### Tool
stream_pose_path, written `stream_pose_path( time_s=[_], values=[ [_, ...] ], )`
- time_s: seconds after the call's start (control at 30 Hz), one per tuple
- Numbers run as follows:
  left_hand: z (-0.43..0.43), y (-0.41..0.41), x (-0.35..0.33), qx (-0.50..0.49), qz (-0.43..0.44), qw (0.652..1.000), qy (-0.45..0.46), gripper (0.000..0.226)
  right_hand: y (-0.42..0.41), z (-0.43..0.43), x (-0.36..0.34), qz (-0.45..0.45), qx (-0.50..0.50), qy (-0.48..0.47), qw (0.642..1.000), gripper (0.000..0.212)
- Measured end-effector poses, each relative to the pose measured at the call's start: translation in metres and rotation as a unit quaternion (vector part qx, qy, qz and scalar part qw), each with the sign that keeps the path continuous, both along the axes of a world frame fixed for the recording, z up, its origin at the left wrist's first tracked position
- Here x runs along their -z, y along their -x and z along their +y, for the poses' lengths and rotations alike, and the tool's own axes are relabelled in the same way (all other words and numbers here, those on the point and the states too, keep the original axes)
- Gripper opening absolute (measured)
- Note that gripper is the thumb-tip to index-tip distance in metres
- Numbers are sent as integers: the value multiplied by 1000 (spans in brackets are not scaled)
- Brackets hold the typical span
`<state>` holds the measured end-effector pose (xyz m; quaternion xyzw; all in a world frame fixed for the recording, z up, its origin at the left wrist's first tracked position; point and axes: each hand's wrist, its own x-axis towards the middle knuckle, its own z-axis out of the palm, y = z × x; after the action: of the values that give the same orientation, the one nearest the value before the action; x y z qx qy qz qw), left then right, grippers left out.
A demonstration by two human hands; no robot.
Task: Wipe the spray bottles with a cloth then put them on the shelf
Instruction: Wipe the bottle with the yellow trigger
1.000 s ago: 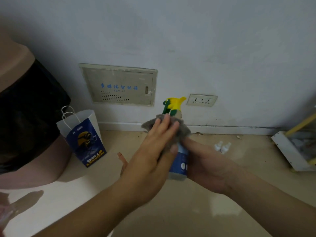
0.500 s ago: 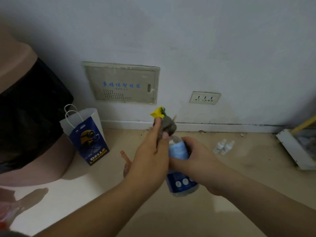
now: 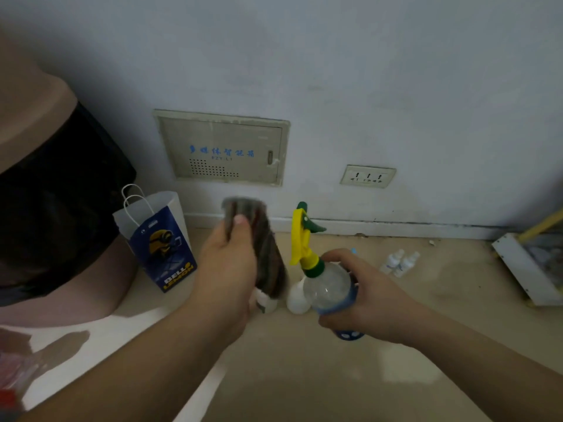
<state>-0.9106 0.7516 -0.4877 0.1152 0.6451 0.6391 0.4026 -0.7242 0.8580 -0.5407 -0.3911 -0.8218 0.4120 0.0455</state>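
Note:
My right hand (image 3: 370,295) grips a clear spray bottle (image 3: 327,284) with a blue lower part and a yellow and green trigger head, tilted left above the floor. To its left my left hand (image 3: 228,266) holds a grey cloth (image 3: 265,254), blurred by motion and a short gap away from the bottle. Behind the cloth two white bottles (image 3: 297,296) stand on the floor, partly hidden. No shelf is in view.
A white and blue paper bag (image 3: 158,239) stands at the left by the wall. Two small white bottles (image 3: 400,263) lie near the skirting at the right. A white and yellow frame (image 3: 524,263) sits at the right edge. A dark rounded object (image 3: 54,193) fills the left side.
My left hand has pulled the cloth off the bottle's trigger head and moved left. My right hand has shifted the bottle right, and its yellow head is now uncovered.

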Motion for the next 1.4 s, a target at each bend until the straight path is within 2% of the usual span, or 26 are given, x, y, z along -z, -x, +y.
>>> stream_pose_path(
  time_s=[0.1,0.17,0.3,0.37,0.43,0.5,0.57,0.6,0.67,0.73,0.83,0.93,1.1,1.27,1.4],
  values=[
    [-4,-10,-7,153,94,983,-40,23,6,-4,2,8,-49,-33,998,74],
    [-5,-12,-2,212,103,971,-34,43,9,-5,5,-16,-67,-68,995,77],
    [-4,-4,8,201,213,955,40,50,8,-5,6,-86,-97,-192,973,80],
    [-3,-4,11,207,314,922,88,54,7,-5,5,-97,-101,-210,967,80],
    [-2,-4,14,210,391,889,114,46,6,-7,6,-106,-98,-216,966,80],
    [-1,0,17,211,410,881,107,26,6,-7,8,-122,-96,-207,966,79],
    [-4,0,17,232,399,881,101,15,4,-3,9,-109,-70,-156,979,78],
    [-6,1,16,243,381,886,99,18,2,1,7,-74,-37,-115,990,78],
    [-11,4,12,235,298,921,94,24,-3,9,2,9,13,-33,999,76],
    [-13,11,8,191,186,961,73,19,-7,13,-1,51,-2,-12,999,75],
    [-13,19,4,127,94,986,52,15,-5,10,-9,88,-22,41,995,78],
    [-11,18,5,116,72,990,19,8,-2,6,-12,90,-54,41,994,81],
    [-11,14,7,135,63,988,-30,15,1,0,-16,52,-103,31,993,80],
    [-9,12,8,133,60,988,-45,16,2,-2,-17,49,-103,43,993,81],
    [-7,12,6,133,91,986,-44,14,2,-1,-17,38,-100,48,993,84]
  ],
)
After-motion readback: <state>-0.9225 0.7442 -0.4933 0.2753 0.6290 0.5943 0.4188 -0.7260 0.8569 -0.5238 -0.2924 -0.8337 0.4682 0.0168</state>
